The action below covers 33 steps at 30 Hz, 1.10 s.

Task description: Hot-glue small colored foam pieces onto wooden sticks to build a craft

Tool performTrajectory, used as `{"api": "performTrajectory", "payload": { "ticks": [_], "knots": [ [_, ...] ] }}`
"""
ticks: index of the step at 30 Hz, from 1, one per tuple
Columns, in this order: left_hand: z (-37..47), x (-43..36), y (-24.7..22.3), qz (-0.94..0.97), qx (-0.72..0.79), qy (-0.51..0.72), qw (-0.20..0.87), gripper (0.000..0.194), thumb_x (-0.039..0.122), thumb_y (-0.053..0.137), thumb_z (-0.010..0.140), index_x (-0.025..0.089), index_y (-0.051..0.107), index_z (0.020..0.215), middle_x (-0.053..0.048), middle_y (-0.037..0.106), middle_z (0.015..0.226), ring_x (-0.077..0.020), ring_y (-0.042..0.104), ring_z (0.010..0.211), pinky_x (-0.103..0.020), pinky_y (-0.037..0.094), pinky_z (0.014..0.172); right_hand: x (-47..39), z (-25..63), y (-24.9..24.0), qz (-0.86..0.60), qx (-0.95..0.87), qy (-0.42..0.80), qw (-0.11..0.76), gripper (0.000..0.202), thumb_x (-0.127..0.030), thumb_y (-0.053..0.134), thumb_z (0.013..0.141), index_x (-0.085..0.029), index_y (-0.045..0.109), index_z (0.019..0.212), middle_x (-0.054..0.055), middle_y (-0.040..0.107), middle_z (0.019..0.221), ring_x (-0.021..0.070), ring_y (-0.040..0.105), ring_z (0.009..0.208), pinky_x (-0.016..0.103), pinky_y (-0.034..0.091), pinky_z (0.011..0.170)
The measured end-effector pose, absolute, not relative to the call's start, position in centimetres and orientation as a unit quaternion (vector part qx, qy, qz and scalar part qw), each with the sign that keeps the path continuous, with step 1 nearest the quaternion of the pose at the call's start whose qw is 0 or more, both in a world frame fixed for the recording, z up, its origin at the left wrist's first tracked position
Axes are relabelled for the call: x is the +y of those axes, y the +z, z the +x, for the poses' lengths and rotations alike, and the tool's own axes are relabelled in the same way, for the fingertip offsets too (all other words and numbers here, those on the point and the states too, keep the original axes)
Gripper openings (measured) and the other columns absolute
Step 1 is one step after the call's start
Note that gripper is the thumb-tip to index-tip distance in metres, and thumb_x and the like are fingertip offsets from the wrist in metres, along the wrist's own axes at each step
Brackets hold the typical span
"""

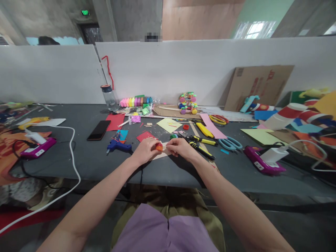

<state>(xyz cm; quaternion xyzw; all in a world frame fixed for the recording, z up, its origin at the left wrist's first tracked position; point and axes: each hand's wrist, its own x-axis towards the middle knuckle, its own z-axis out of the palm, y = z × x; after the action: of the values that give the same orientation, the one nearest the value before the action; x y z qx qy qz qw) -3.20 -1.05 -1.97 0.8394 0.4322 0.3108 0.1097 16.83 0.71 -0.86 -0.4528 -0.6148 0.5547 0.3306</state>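
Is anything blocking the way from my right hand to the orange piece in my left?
Nothing visible: your right hand and the orange piece in your left hand are separated by a small gap over the pale sheet, where fine detail is unclear. The yellow-and-black pliers lie rightward, outside that path.

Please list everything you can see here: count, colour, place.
Sign: one, green, upper left.
Panels: two, white, back.
Table: one, dark grey, centre.
Bottle: one, clear, back left.
Phone: one, black, left.
Glue gun: one, blue, left.
Power strips: two, purple, both sides.
Cardboard: one, brown, back right.
Cups: several, red and white, far right.
Scissors: at least one, blue, right.
Pliers: at least one, yellow and black, right.
Papers: several, mixed, scattered.
Craft bits: many, mixed, scattered.
Orange piece: one, orange, centre.
Shirt: one, purple, bottom.
Left hand: one, bare, holding orange piece.
Right hand: one, bare, centre.
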Motion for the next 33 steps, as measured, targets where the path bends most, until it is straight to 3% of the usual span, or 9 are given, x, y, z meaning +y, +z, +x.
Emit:
{"api": "performTrajectory", "payload": {
  "ticks": [33],
  "knots": [
    [-3.1, -1.5, -1.7, 0.821, 0.414, 0.381, 0.093, 0.021, 0.025, 0.060, 0.082, 0.019, 0.060, 0.102, -0.007, 0.067, 0.105, -0.0222, 0.060, 0.098, -0.038, 0.045, 0.089, -0.1, 16.6, 0.0, -0.405, -0.636, 0.542, 0.372, 0.013, -0.027, 0.062, 0.070, -0.016, 0.055, 0.069, -0.007, 0.053, 0.046, 0.0049, 0.042, 0.037, 0.016, 0.034, 0.036]
  ]
}}
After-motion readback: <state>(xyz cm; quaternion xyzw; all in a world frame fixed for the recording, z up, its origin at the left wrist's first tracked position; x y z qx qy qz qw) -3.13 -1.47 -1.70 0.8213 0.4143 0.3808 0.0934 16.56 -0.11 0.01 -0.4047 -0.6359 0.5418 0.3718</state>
